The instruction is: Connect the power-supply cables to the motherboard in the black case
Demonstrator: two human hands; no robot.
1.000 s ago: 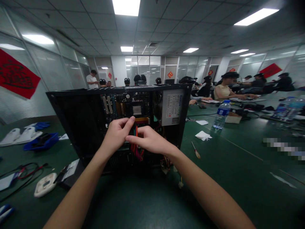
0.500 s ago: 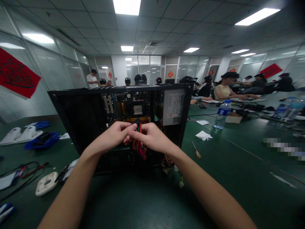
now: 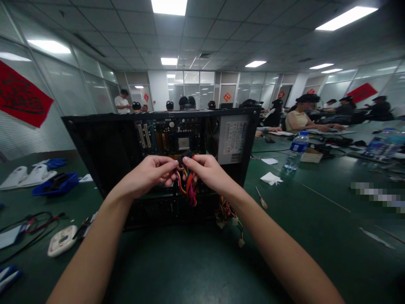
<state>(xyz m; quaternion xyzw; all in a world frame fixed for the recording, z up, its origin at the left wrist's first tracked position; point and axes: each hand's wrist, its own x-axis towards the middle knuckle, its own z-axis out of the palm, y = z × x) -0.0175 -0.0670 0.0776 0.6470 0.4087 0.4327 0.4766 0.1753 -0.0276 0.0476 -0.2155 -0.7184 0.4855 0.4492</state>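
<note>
My hands have come away from the motherboard [image 3: 171, 135] and lifted. My right hand [image 3: 209, 171] keeps its grip clamped on the black connector [image 3: 184, 157], and my left hand [image 3: 148, 175] pinches the coloured wires [image 3: 189, 185] just beneath. The plug now hangs free before the open computer case [image 3: 104, 147].

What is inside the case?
Motherboard, fan and power supply at the back; coloured wires lead to a connector held by left hand and right hand. They hide the lower part.
</note>
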